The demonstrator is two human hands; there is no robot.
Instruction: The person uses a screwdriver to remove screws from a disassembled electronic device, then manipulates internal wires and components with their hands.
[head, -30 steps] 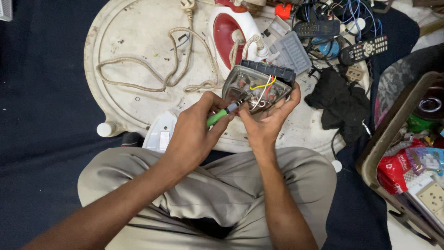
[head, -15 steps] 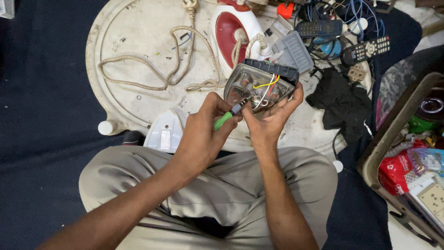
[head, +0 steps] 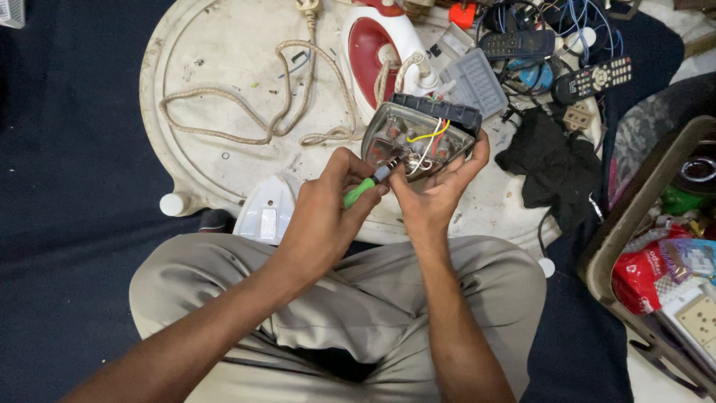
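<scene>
Person is sitting cross-legged, grey trousers filling the near frame. Left hand is gripping a green-handled screwdriver, grip clamped around the handle, tip pointing into the opened iron base. Right hand is cupping that base from below, fingers wrapping its right edge, grip closed on it. Base is being held just above the near edge of the round white tabletop, tilted toward the camera.

Iron base is showing a shiny metal inside, a black plastic strip along its far rim, and loose yellow, red and white wires crossing the middle. Finer parts are too small to tell.

A white plastic cover is lying just left of the left hand, at the tabletop's near edge. Right side: a tan crate is sitting on the dark blue floor mat, holding a red packet, a white socket plate and mixed packets, partly cut off by the frame.

Further back, a braided cord is looping over the tabletop. A black cloth is lying right of the base. Behind the base, a red and white iron body is lying, with a grey ribbed piece beside it. At the far edge, two remote controls are lying among tangled cables.
</scene>
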